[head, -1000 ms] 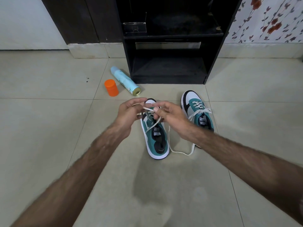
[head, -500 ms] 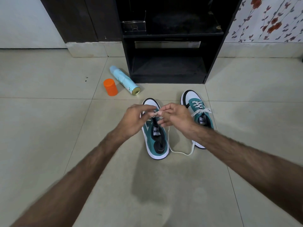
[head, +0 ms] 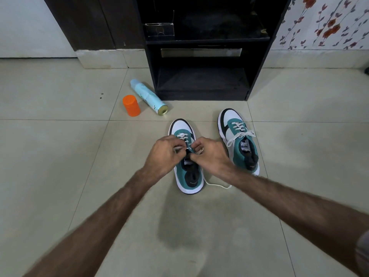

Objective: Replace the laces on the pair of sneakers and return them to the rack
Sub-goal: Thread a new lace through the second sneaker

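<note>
Left hand [head: 162, 154] and right hand [head: 209, 154] both pinching the white lace [head: 184, 136] over the left sneaker [head: 187, 176] on the tiled floor [head: 60, 166], laced sneaker [head: 239, 140] beside it, near the black rack [head: 201, 80]

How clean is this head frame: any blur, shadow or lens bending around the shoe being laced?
Head view: the left sneaker is sharp, both forearms smear near the bottom edge, a soft shadow darkens the floor below the shoe, the rack interior is too dark to read, and the wide lens bows the tile lines.

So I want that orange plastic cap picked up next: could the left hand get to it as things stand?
Probably yes: bare floor lies between left hand and orange plastic cap, but it first must release the white lace.
</note>
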